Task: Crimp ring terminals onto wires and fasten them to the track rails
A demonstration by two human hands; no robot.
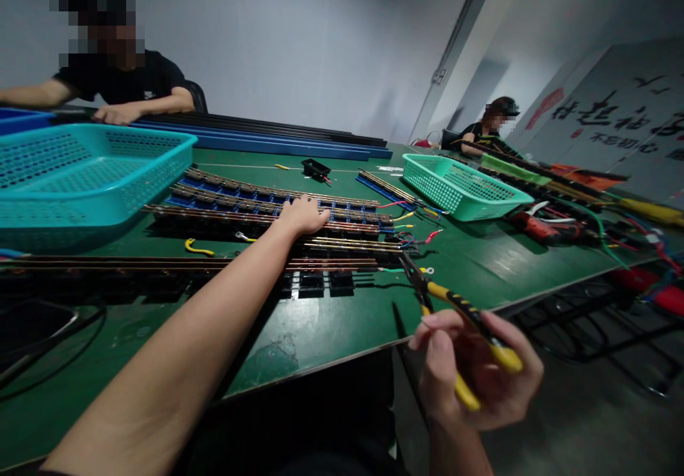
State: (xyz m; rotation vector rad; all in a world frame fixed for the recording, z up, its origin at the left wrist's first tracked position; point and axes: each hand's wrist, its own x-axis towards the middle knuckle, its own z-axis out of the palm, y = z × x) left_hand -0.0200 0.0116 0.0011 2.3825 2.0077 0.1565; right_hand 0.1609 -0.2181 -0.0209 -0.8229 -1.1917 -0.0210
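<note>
My left hand (306, 214) reaches over a group of long strips with copper-coloured bars in blue and black holders (235, 194). Its fingers curl down over one of the strips, their tips partly hidden. Held in my right hand (481, 369) is a pair of pliers (462, 306) with yellow and black handles, the handles spread apart. The dark jaws lie close to the right end of a black strip with brass-coloured bars (358, 246); whether they touch it, I cannot tell. Short coloured wires, one with a red terminal (432, 236), stick out from the strip ends.
A turquoise basket (160, 149) stands at the left and a green basket (464, 189) at the right. Long blue and black profiles (278, 141) lie along the back. A red-and-black tool (550, 226) rests near the right edge. Two people (144, 80) sit across the table.
</note>
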